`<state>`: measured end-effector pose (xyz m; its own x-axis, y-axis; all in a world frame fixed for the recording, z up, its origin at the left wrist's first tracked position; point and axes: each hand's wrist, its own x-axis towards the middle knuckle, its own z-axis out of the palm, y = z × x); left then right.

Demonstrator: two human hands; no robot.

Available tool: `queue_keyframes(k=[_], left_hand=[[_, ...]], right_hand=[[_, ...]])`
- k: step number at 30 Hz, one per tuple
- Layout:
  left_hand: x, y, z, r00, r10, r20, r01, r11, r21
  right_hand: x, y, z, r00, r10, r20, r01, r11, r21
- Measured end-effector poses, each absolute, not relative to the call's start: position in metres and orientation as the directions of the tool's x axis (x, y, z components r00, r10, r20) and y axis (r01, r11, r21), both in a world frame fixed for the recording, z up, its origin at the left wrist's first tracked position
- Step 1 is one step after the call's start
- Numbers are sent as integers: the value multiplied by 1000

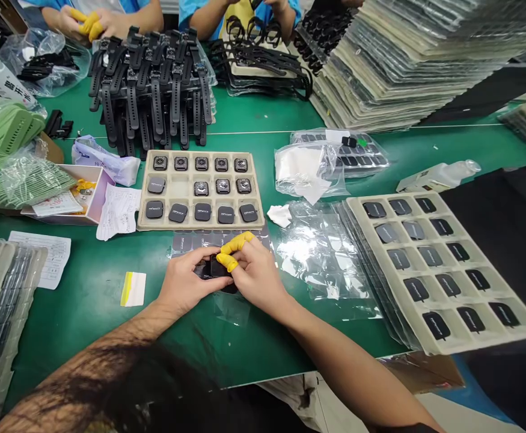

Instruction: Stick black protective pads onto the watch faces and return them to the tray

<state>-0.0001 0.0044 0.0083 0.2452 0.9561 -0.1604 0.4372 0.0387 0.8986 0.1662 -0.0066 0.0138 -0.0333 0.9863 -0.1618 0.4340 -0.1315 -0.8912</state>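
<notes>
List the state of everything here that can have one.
Left hand, gripping the watch body.
Right hand, fingers pinching the watch body, two capped yellow.
Middle tray, one pocket empty.
Right tray, pockets all filled.
Pink box, open.
White bottle, lying on its side.

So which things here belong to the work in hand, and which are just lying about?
In use: left hand and right hand holding a black watch body; tray just beyond.
Lying about: black strap pile, green straps, clear bags, yellow slip.

Green table (pixel 91 300) with trays (pixel 179 183), bags (pixel 321 252)
</notes>
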Motion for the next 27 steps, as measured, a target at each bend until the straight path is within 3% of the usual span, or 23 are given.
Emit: queue_keyframes(k=[3,6,7,8,10,12,16,20,23,25,27], left_hand=[[0,4,9,223,958,-178,420,70,905],[-1,4,12,196,959,-206,418,109,902],[-1,4,12,195,957,-216,419,118,900],[-1,4,13,197,954,-226,417,127,900],[-1,4,12,205,946,-252,407,152,901],[-2,5,10,206,941,-269,386,175,906],[-1,4,6,217,940,-264,312,190,931],[-2,3,4,239,941,-238,277,168,946],[-2,3,2,234,947,-221,258,159,953],[-2,3,0,228,951,-210,256,150,955],[-2,3,-2,227,952,-207,255,147,956]], right_hand=[[181,3,21,-9,995,-96,364,-86,-927],[236,22,28,167,982,-91,270,-134,-953],[260,27,28,223,970,-101,323,-172,-931],[283,32,27,248,959,-139,433,-238,-869],[319,37,21,277,916,-288,688,-399,-606],[335,41,12,323,913,-250,805,-404,-434],[320,54,-10,157,981,111,886,-90,-454],[293,60,-10,67,986,151,899,6,-437],[263,45,10,59,946,318,776,157,-611],[234,31,21,-110,917,384,589,371,-718],[207,20,24,-322,852,413,520,524,-675]])
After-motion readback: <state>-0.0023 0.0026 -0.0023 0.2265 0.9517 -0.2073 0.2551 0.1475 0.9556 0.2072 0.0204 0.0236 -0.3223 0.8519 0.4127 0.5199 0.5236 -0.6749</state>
